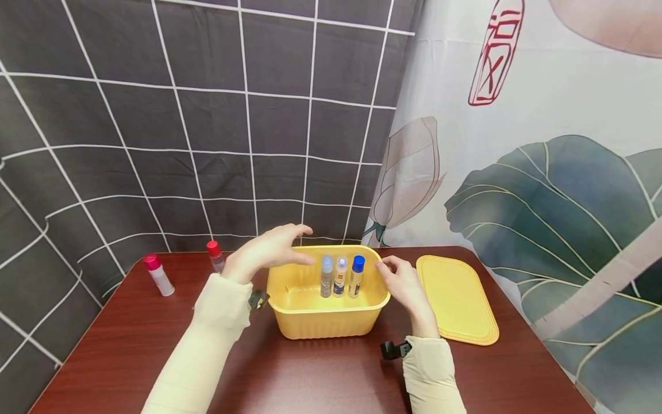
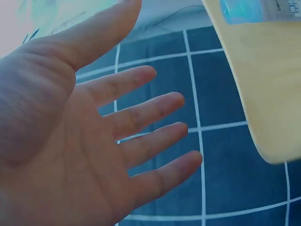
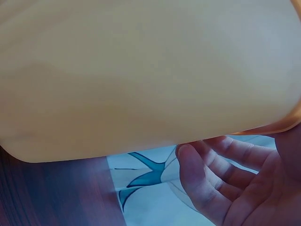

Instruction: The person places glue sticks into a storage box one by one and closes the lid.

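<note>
We see the left hand (image 1: 274, 250) empty, its fingers straight and spread, held near the left end of the yellow box (image 1: 324, 325). To its right, and left of the right hand (image 1: 405, 284), three small bottles stand side by side inside the box: a grey bottle (image 1: 326, 280), a white-capped bottle (image 1: 339, 278) and a blue-capped bottle (image 1: 355, 279). Our right hand has its fingers bent and grips the rim at the box's right end. Just right of that hand, the yellow lid (image 1: 457, 299) lies flat on the brown table (image 1: 289, 379). Left of our left hand, we find two more bottles standing on the table: a red-capped bottle (image 1: 215, 257) close by, its lower part hidden, and a pink-capped bottle (image 1: 159, 276) farther out, in full view.
</note>
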Motion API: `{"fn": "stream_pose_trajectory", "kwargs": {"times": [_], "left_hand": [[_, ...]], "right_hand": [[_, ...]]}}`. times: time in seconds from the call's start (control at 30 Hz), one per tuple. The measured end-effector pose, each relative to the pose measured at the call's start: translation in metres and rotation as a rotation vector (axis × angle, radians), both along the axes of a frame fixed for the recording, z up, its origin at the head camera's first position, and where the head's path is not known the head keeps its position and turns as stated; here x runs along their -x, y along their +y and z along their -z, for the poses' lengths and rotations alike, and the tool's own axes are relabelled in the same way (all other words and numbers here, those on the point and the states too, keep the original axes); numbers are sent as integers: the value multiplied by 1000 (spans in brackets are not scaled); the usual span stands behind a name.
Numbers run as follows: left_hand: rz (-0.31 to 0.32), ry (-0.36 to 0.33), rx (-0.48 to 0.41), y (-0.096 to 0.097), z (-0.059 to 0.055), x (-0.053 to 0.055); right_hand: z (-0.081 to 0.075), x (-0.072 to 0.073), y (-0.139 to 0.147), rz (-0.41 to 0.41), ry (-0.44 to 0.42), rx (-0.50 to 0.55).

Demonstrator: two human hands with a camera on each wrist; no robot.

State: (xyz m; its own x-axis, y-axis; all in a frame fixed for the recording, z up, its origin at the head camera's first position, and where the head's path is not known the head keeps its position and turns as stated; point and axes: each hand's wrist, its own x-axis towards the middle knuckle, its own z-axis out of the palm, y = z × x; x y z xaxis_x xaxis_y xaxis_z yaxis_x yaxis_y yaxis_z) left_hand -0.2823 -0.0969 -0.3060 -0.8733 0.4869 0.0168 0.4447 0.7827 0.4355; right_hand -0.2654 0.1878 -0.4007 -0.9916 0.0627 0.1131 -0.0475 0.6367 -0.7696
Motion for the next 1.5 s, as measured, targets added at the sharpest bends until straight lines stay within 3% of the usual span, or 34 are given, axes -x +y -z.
{"fn": "stream_pose_trajectory", "kwargs": {"times": [0.23, 0.43, 0.63, 0.83, 1.1, 1.5], "left_hand": [[-49, 74, -154, -29, 16, -12], [-131, 36, -237, -48, 40, -14], [-194, 38, -276, -65, 64, -15], [-276, 72, -311, -88, 79, -13], [-306, 87, -347, -102, 78, -12], [-432, 129, -269, -123, 70, -27]], "right_hand": [[0, 0, 0, 1, -5, 0], [1, 1, 1, 5, 7, 1], [2, 3, 0, 3, 32, -40], [2, 3, 0, 4, 27, -37], [-1, 4, 2, 5, 47, -37], [1, -1, 0, 5, 37, -43]]}}
